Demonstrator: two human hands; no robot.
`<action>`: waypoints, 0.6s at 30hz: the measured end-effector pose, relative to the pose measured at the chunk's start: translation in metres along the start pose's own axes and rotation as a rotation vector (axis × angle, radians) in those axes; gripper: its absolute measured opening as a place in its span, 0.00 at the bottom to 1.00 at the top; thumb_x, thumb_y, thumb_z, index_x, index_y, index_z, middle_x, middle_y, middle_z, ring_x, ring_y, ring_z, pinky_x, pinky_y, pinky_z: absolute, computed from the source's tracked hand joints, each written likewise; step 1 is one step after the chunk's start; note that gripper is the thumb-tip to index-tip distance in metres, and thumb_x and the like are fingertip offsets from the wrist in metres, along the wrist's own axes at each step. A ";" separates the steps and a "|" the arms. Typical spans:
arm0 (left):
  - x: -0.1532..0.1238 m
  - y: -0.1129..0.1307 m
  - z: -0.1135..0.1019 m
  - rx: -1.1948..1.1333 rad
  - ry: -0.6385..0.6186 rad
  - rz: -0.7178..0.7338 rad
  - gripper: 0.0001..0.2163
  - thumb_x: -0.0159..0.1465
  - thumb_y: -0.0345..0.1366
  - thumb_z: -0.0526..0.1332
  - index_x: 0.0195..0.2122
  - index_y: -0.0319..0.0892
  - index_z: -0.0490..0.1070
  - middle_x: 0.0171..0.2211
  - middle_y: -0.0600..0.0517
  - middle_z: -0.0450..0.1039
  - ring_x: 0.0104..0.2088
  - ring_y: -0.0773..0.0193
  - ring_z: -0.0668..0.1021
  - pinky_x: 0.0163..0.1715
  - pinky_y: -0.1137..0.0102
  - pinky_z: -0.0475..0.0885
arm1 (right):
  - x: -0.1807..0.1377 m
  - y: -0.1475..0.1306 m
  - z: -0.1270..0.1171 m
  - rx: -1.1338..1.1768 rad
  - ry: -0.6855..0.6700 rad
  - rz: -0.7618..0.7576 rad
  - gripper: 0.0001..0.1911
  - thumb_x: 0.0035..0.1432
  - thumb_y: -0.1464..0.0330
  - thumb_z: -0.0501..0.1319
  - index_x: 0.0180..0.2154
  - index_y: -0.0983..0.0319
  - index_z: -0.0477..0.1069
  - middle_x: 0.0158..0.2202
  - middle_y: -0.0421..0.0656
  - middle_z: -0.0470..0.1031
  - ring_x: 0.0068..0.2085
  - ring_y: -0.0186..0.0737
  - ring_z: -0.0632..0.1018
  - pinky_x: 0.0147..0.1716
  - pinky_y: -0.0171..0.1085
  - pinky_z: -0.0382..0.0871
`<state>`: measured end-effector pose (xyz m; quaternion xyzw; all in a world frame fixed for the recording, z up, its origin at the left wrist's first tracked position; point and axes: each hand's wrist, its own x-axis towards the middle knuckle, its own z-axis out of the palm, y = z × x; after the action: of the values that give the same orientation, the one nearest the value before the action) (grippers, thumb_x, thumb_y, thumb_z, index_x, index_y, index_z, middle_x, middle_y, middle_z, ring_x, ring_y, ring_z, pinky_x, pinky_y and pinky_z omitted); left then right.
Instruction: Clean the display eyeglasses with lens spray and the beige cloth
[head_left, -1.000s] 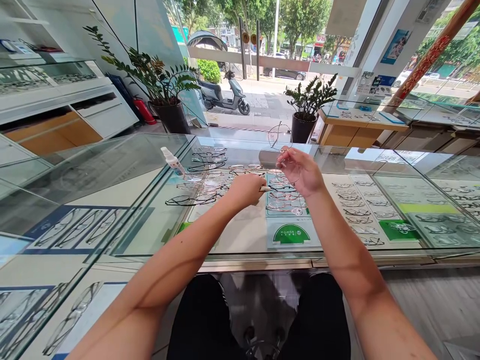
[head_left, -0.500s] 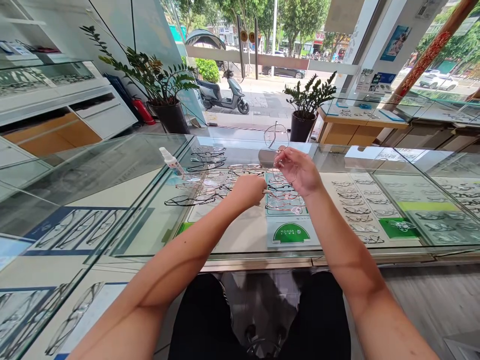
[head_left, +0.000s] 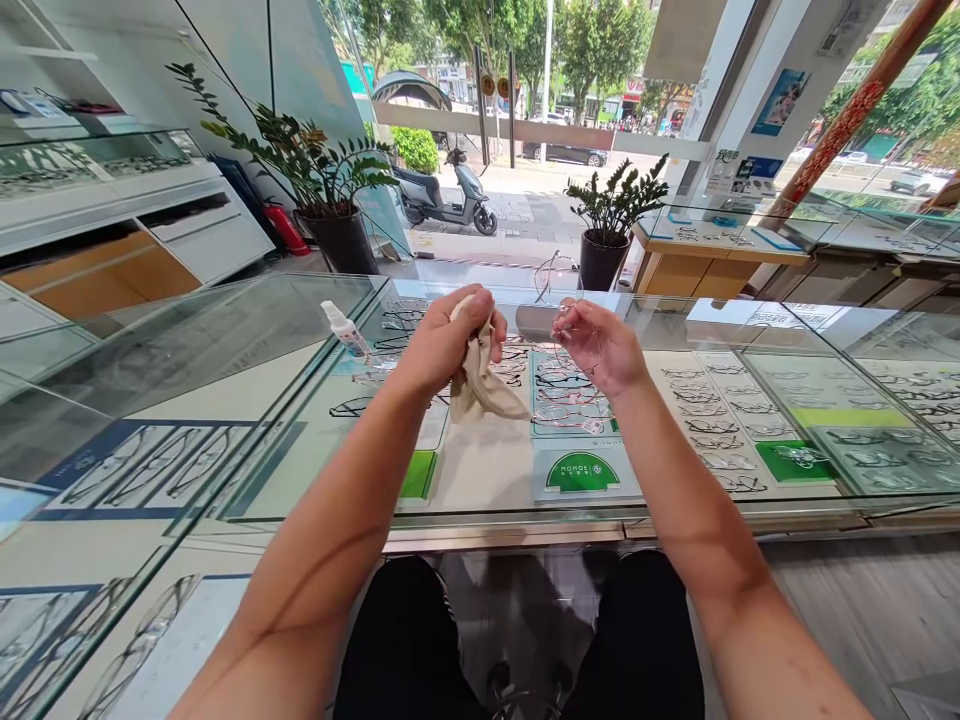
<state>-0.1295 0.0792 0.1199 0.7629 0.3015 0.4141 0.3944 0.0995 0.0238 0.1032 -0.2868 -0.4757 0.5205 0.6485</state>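
Observation:
A crumpled beige cleaning cloth (head_left: pixel 480 385) hangs from my left hand (head_left: pixel 454 340), its fingers closed on the upper part. To the right, my right hand (head_left: pixel 600 345) pinches a pair of thin-rimmed eyeglasses (head_left: pixel 556 275) near the middle of the frame. One lens stands above the fingers and the other lies partly behind them. Both hands are above the glass display counter (head_left: pixel 480 508), with a gap between cloth and glasses. Rows of eyeglass frames (head_left: pixel 564 396) lie below my hands, some hidden by them.
A white spray bottle (head_left: pixel 343 328) stands on the counter at the left. Behind my hands lies a grey case-like object (head_left: pixel 534 322). A green MOHOE sign (head_left: pixel 583 470) sits near the front edge. Potted plants (head_left: pixel 606 255) and a parked scooter (head_left: pixel 454 195) are beyond.
My left hand has risen and turned over, and the cloth now hangs in full view from it. My right hand has stayed nearly in place with the eyeglasses, which have tilted slightly.

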 end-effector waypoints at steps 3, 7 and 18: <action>0.001 -0.009 0.004 0.085 0.217 0.225 0.23 0.75 0.64 0.54 0.47 0.50 0.71 0.29 0.54 0.73 0.23 0.66 0.72 0.23 0.68 0.69 | -0.001 -0.001 -0.001 -0.029 -0.045 0.023 0.14 0.58 0.55 0.73 0.28 0.57 0.79 0.40 0.43 0.79 0.43 0.39 0.79 0.46 0.39 0.77; -0.002 -0.009 0.006 0.249 0.303 0.339 0.27 0.68 0.66 0.64 0.54 0.50 0.74 0.36 0.52 0.76 0.32 0.62 0.77 0.31 0.67 0.75 | -0.001 -0.001 -0.003 -0.050 -0.113 0.050 0.15 0.59 0.54 0.73 0.29 0.57 0.79 0.36 0.42 0.80 0.42 0.40 0.80 0.49 0.41 0.77; -0.008 0.003 0.006 0.490 0.274 0.521 0.38 0.62 0.69 0.68 0.63 0.47 0.78 0.54 0.41 0.81 0.51 0.51 0.83 0.47 0.63 0.80 | -0.001 -0.001 -0.005 -0.137 -0.331 0.098 0.14 0.59 0.56 0.74 0.28 0.58 0.83 0.32 0.42 0.81 0.38 0.41 0.80 0.48 0.43 0.76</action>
<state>-0.1282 0.0691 0.1170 0.8232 0.2373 0.5143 0.0379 0.1050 0.0234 0.1022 -0.2635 -0.5958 0.5581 0.5140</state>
